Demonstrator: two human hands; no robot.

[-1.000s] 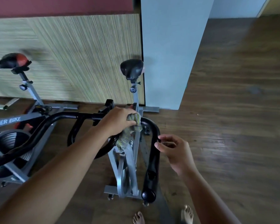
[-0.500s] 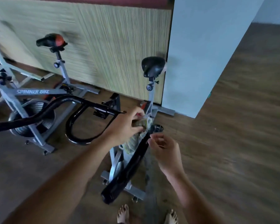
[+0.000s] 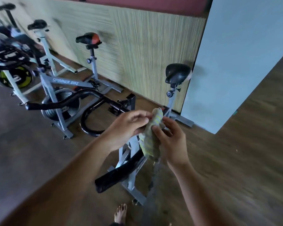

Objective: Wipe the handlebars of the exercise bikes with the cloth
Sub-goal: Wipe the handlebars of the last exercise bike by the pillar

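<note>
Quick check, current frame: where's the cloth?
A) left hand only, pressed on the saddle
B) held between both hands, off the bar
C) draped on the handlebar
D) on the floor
B: the cloth hangs between the left hand and right hand, above the handlebar, not touching it.

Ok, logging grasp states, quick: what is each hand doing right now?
Left hand: closed, pinching the crumpled grey-green striped cloth near its top.
Right hand: closed on the same cloth, lower down.
</note>
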